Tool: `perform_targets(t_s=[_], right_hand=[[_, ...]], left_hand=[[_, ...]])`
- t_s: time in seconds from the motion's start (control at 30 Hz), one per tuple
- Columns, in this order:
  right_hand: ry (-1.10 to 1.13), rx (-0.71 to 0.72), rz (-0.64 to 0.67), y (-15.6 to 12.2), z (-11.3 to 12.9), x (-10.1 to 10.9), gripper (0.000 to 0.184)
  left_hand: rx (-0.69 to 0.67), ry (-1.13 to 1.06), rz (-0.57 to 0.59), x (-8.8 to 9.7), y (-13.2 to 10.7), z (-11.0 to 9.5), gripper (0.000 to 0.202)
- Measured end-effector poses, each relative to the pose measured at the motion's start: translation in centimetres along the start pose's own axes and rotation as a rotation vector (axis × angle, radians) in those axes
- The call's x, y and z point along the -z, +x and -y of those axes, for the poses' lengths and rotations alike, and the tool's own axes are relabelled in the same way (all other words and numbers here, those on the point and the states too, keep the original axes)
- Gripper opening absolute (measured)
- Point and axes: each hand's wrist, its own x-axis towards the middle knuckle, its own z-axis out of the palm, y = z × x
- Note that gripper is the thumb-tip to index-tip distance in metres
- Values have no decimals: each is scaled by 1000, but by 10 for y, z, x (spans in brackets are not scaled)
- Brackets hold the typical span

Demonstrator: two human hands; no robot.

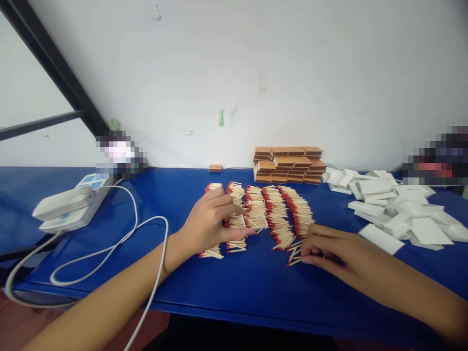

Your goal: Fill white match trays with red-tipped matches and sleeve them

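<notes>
Between the thumb and fingers of my left hand (212, 219) is a small white matchbox tray (260, 223), with red-headed matches inside it. The hand is above the rows of loose matches (302, 212) and hides part of them. My right hand (327, 248) is closed in a pinch at the near end of the rightmost row, its fingertips on a few matches (293, 252). How many it grips is hidden. Several curved rows of matches lie side by side on the blue table (226, 287), most with heads pointing left.
Brown matchboxes (288, 168) are stacked against the wall, and a single matchbox (215, 168) sits left of them. White empty trays (398, 207) lie heaped at the right. At the left are a power strip (69, 222) and a white cable (163, 253) that crosses my left forearm.
</notes>
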Motion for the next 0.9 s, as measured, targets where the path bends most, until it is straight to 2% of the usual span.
perform_targets(t_s=[0.17, 0.27, 0.4, 0.53, 0.63, 0.73, 0.9], right_hand=[[-17, -8, 2, -2, 0, -7, 35], [-20, 27, -42, -6, 1, -3, 33], [-97, 85, -195, -3, 4, 18, 31], [-325, 157, -374, 27, 16, 31, 33], [-536, 221, -342, 54, 30, 27, 31], [-645, 238, -370, 68, 41, 16, 28], [-642, 305, -398, 73, 47, 2, 26]], left_hand=[[3, 7, 1, -1, 0, -1, 40], [-11, 6, -8, -1, 0, 0, 40], [-15, 3, -7, -2, 0, 0, 41], [-11, -6, -9, -2, 0, -1, 39], [15, -45, -33, -2, 1, -2, 36], [22, -83, -69, -3, 1, 0, 34], [30, -100, -76, -6, -2, 1, 35]])
